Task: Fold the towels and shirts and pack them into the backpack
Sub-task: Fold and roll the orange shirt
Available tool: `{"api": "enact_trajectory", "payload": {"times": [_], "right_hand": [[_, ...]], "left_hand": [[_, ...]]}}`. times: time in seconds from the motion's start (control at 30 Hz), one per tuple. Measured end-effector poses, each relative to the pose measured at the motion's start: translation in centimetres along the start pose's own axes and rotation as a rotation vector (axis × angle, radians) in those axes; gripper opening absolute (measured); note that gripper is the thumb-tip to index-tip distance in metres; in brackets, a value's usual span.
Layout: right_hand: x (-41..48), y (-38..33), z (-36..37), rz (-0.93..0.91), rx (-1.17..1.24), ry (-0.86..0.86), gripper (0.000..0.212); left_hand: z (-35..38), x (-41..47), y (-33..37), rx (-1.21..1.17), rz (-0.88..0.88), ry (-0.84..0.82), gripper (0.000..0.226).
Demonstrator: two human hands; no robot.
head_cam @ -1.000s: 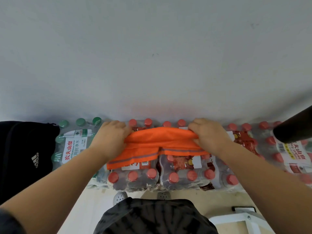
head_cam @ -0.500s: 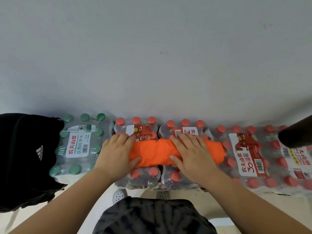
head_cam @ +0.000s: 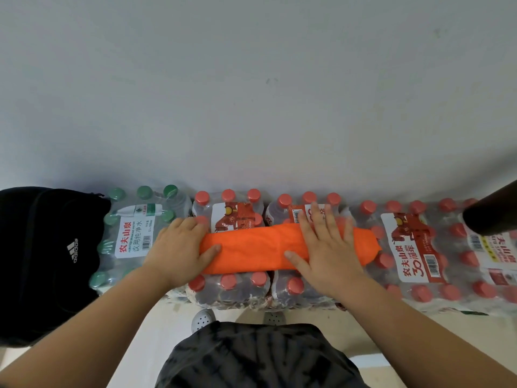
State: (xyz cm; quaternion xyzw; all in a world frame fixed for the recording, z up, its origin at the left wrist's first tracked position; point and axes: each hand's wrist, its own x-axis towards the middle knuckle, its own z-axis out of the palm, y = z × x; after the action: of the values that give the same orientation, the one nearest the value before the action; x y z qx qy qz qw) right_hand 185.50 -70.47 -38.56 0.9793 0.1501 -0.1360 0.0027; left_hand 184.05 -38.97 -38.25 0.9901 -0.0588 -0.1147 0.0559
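One narrow folded orange cloth [head_cam: 251, 249], centre frame, pressed under open left hand [head_cam: 179, 249] and right hand [head_cam: 328, 256]; black fabric backpack [head_cam: 42, 261], left edge, packing apparently not begun.

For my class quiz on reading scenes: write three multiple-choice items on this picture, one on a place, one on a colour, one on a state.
1. The orange towel lies: A on the floor; B on the red-capped bottle packs; C on a chair.
2. The caps of the pack beside the backpack are: A green; B blue; C yellow.
3. The right hand is: A clenched in the air; B holding a bottle; C flat on the towel, fingers spread.
Key: B, red caps show round the towel. A, green caps ring its label. C, straight fingers lie across the orange cloth.
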Motion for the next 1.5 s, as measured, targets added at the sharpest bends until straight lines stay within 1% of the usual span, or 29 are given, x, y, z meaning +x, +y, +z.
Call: {"api": "enact_trajectory", "payload": {"times": [0.07,0.13,0.2,0.27,0.37,0.43,0.5,0.57,0.63,0.67,0.73,0.83,0.93,1.0,1.1,1.17,1.23,1.3,1.4,1.43,1.5], "right_hand": [[-0.5,-2.4,0.2,-0.121,0.031,0.029,0.087],[-0.8,-4.4,1.3,-0.198,0.051,0.007,0.086],[-0.9,-5.2,2.3,-0.198,0.051,-0.005,0.086],[-0.9,-5.3,2.7,-0.174,0.040,-0.012,0.087],[-1.1,-5.6,2.3,-0.126,0.024,-0.020,0.088],[-1.5,-6.4,1.9,-0.055,0.025,-0.001,0.089],[-2.0,-7.3,1.8,0.032,0.025,-0.020,0.090],[-2.4,-8.2,2.2,0.109,0.029,-0.054,0.094],[-2.3,-8.7,2.5,0.161,0.043,-0.080,0.099],[-2.1,-8.9,2.4,0.176,0.048,-0.090,0.102],[-1.6,-9.2,2.2,0.193,0.062,-0.107,0.106],[-1.3,-9.1,1.6,0.188,0.158,-0.077,0.103],[-2.0,-7.9,0.9,0.165,0.288,0.038,0.096],[-2.7,-6.4,0.7,0.204,0.310,0.146,0.093],[-3.8,-3.3,0.7,0.337,0.360,0.322,0.082],[-4.7,-0.7,0.7,0.378,0.430,0.389,0.076],[-5.5,1.9,0.8,0.327,0.488,0.416,0.070],[-6.0,4.4,0.6,0.224,0.593,0.412,0.059],[-6.7,7.1,-0.2,0.151,0.852,0.342,0.042],[-6.9,7.8,-0.4,0.148,0.943,0.299,0.039],[-7.1,9.0,-0.8,0.145,1.056,0.224,0.047]], "left_hand": [[-0.7,-0.5,-0.5,-0.141,-0.061,-0.028,0.055],[-1.3,-1.0,-0.6,-0.272,-0.130,-0.037,0.046],[-1.8,-1.1,-0.6,-0.330,-0.158,-0.091,0.033],[-2.3,-0.9,-0.6,-0.387,-0.176,-0.152,0.027],[-3.2,-0.6,-0.6,-0.516,-0.164,-0.135,0.019],[-3.7,-0.7,-0.5,-0.596,-0.150,-0.107,0.023],[-3.7,-0.7,-0.9,-0.678,-0.157,-0.099,0.025],[-3.6,-0.7,-1.4,-0.856,-0.189,-0.136,0.038],[-3.6,-0.9,-1.7,-1.063,-0.204,-0.215,0.054],[-3.7,-1.0,-1.8,-1.138,-0.197,-0.248,0.058],[-4.0,-1.2,-1.6,-1.260,-0.184,-0.263,0.060],[-5.0,-1.2,-0.8,-1.383,-0.192,-0.194,0.058],[-7.0,-0.8,0.7,-1.421,-0.122,-0.150,0.057],[-8.5,-0.6,2.4,-1.411,-0.054,-0.137,0.055],[-9.9,0.2,6.1,-1.270,0.040,-0.074,0.053],[-10.0,1.1,9.2,-1.174,0.087,-0.038,0.055],[-9.6,2.1,12.6,-1.084,0.139,-0.034,0.056],[-9.0,2.8,16.1,-1.005,0.164,-0.040,0.053],[-7.8,4.1,21.0,-0.934,0.151,-0.022,0.051],[-7.2,4.6,22.3,-0.901,0.143,-0.004,0.050],[-6.0,5.5,24.5,-0.847,0.122,0.012,0.051]]}}
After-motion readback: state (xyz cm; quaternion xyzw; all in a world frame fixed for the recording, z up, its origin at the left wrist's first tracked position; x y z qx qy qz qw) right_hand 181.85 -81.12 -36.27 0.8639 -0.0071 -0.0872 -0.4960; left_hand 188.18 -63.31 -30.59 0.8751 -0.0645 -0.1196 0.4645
